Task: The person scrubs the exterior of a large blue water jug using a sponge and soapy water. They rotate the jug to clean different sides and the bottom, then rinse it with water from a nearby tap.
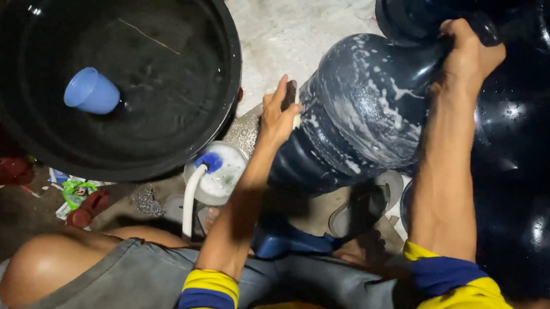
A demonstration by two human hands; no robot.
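Observation:
A large dark blue water jug [360, 114] lies tilted on its side, streaked with white soap foam. My left hand [278, 114] presses a dark scrubbing pad against the jug's ribbed lower side. My right hand [468, 53] grips the jug at its neck end, up at the top right. Both arms wear yellow and blue sleeves.
A big black basin [223, 95] of water with a floating light blue cup [91, 91] sits at the upper left. A small round tub of soapy water [221, 175] with a white hose [189, 201] stands below it. More dark jugs [529, 162] crowd the right. A sandal [364, 209] lies on the floor.

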